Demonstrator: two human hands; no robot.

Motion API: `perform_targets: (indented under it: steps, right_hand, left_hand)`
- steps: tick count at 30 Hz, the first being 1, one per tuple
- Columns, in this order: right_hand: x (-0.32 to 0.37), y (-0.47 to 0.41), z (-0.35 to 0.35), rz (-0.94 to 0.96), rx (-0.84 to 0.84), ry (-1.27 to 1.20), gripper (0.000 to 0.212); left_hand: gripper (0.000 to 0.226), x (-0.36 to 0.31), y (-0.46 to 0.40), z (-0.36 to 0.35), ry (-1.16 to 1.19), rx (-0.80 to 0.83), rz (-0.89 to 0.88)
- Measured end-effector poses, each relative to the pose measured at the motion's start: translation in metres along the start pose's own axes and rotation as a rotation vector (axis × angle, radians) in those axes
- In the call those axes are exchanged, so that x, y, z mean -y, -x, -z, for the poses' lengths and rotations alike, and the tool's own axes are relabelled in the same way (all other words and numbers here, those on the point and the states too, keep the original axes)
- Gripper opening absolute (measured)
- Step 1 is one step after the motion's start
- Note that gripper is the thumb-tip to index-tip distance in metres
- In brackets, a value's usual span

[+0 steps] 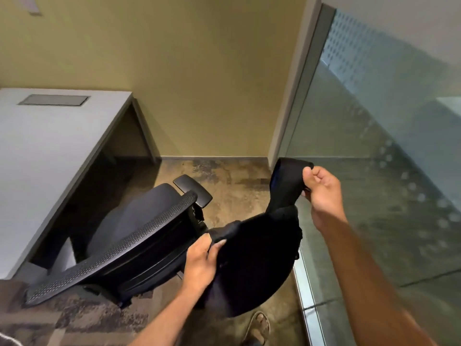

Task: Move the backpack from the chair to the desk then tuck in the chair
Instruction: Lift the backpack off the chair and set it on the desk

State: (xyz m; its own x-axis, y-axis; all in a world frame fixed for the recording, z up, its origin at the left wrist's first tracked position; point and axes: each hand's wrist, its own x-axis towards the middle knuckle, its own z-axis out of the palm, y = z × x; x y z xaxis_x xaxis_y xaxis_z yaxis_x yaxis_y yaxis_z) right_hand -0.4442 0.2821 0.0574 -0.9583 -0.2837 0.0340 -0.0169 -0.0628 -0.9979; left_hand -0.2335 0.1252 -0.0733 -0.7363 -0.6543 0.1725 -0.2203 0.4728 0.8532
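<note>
1. While the black backpack [252, 265] hangs in the air to the right of the office chair [129, 236], it is off the seat but not on the desk [50, 151].
2. Right hand [321, 193] pinches its shoulder strap [287, 181]; left hand [202, 260] is clamped on the bag's top edge.
3. Left to do, I judge: carry it left to the desk, then push the pulled-out chair under.

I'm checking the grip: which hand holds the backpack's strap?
The right hand: it pinches the raised strap. The left hand grips the backpack body.
</note>
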Motion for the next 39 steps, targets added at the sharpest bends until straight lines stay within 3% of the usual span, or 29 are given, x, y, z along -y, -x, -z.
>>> perform_targets:
  steps: [2,4,7,13,15,18,22,27,31,34,39]
  right_hand:
    - [0.004,-0.025,0.025,-0.015,-0.030,-0.030,0.035]
    - [0.003,-0.048,0.048,-0.025,-0.041,-0.044,0.032]
    - [-0.007,-0.080,0.075,-0.059,0.028,-0.016,0.020]
    - [-0.034,-0.112,0.102,-0.028,0.255,0.182,0.057]
    - [-0.046,-0.120,0.100,0.045,0.331,0.200,0.059]
    - [-0.058,-0.143,0.088,0.074,0.359,0.167,0.040]
    - [-0.072,-0.199,0.070,0.110,0.225,0.210,0.017]
    - [-0.082,-0.268,0.031,0.097,0.168,0.216,0.013]
    - [-0.080,-0.320,-0.007,0.104,0.159,0.237,0.007]
    - [-0.078,-0.351,-0.034,0.106,0.173,0.204,0.014]
    - [-0.081,-0.394,-0.076,0.132,0.226,0.179,0.017]
  left_hand:
    - [0.030,-0.021,-0.027,-0.016,0.022,0.033,-0.067]
    - [0.047,-0.042,-0.055,-0.029,0.031,0.067,-0.118]
    - [0.062,-0.066,-0.087,-0.048,-0.020,0.059,-0.198]
    - [0.066,-0.098,-0.147,-0.065,0.020,0.005,-0.163]
    - [0.064,-0.102,-0.170,-0.067,0.054,-0.044,-0.125]
    - [0.056,-0.105,-0.205,-0.075,0.080,-0.089,-0.071]
    - [0.048,-0.092,-0.254,-0.093,0.091,-0.062,-0.100]
    - [0.066,-0.067,-0.326,-0.104,0.148,-0.045,-0.061]
    - [0.049,-0.049,-0.382,-0.098,0.158,-0.054,-0.012]
    - [0.038,-0.034,-0.413,-0.089,0.203,-0.036,0.032]
    - [0.041,-0.013,-0.451,-0.079,0.287,-0.066,0.086]
